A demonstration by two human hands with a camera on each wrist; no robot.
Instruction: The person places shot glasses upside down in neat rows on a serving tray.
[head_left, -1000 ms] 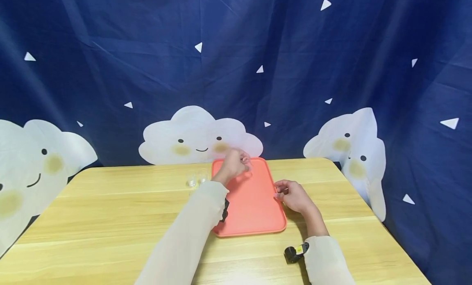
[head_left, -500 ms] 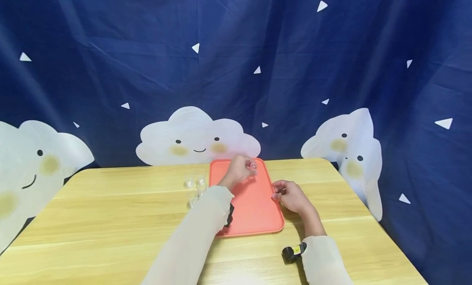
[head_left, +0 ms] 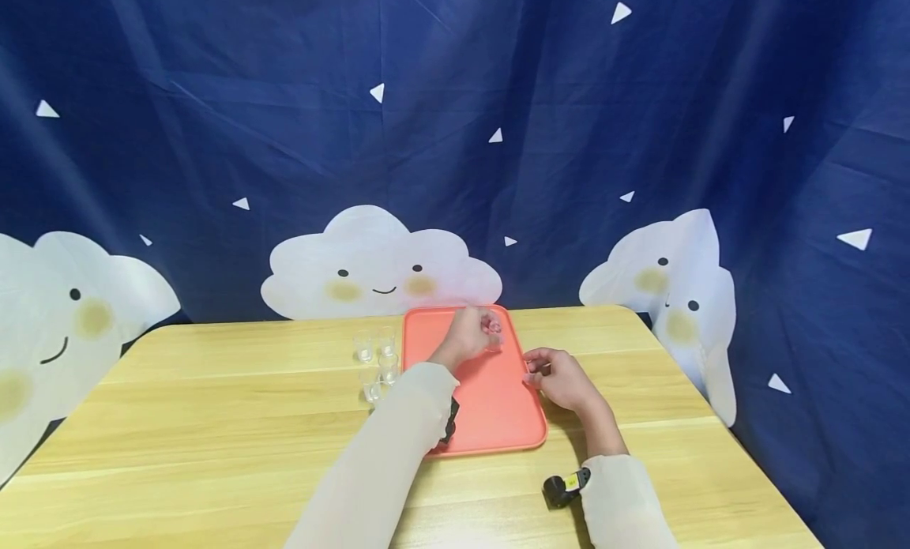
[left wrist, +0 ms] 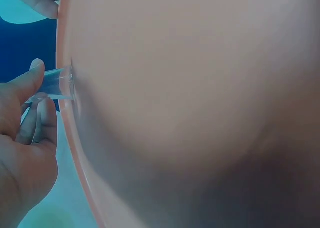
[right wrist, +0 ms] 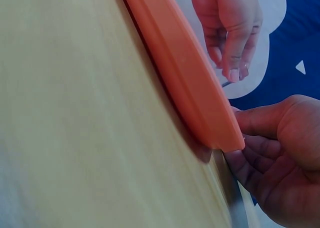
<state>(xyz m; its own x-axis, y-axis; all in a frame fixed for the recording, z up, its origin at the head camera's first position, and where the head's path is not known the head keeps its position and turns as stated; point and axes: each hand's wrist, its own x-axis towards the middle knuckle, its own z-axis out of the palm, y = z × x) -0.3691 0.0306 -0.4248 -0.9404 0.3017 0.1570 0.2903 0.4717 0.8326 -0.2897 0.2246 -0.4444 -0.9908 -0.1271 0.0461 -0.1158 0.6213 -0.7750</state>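
Observation:
My left hand (head_left: 469, 332) pinches a small clear shot glass (left wrist: 64, 84) between thumb and fingers, over the far right part of an orange-red tray (head_left: 490, 403). In the left wrist view the base of the glass is close to the tray surface near its rim. My right hand (head_left: 562, 377) is at the tray's right edge; in the right wrist view its thumb lies on the rim and the other fingers curl beneath. Left of the tray, several clear shot glasses (head_left: 364, 348) stand on the table, partly behind the left sleeve.
The light wooden table (head_left: 213, 438) extends on both sides of the tray. Behind its far edge hangs a dark blue curtain (head_left: 441, 138) with white clouds and triangles. A black wrist camera (head_left: 562, 490) sits by the right cuff.
My left hand has moved right and slightly nearer over the tray with the shot glass. More of the standing glasses show beside the sleeve. The right hand stays at the tray edge.

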